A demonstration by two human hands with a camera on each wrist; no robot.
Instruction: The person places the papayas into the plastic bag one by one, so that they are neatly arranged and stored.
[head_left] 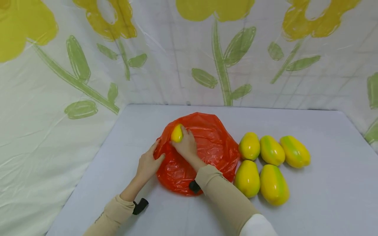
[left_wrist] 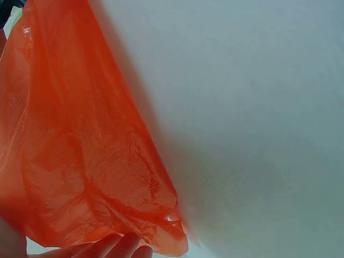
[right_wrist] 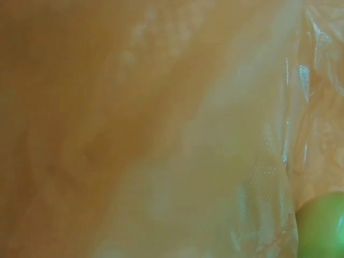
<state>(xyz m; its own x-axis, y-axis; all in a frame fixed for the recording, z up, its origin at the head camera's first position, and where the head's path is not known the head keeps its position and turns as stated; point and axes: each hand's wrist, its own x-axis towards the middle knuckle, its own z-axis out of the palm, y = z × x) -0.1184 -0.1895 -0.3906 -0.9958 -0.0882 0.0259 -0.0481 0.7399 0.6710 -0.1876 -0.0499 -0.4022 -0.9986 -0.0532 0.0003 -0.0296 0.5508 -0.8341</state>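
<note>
A red plastic bag [head_left: 211, 144] lies spread with its mouth wide on the table. My right hand [head_left: 187, 144] reaches over it and grips a glossy yellow papaya [head_left: 177, 133] at the bag's left inner side. At the bag's left rim, my left hand [head_left: 148, 164] holds the plastic between thumb and fingers. The left wrist view shows the fingers [left_wrist: 122, 247] along the outside of the orange-looking bag [left_wrist: 80, 134]. Blurred plastic fills most of the right wrist view, with a greenish papaya [right_wrist: 324, 228] partly visible in the lower right corner.
Several yellow papayas with green streaks stand in two rows right of the bag, among them a front one [head_left: 274, 185] and a far right one [head_left: 295, 151]. The pale table [head_left: 330, 196] meets a flower-printed white cloth [head_left: 165, 65] behind and at the left.
</note>
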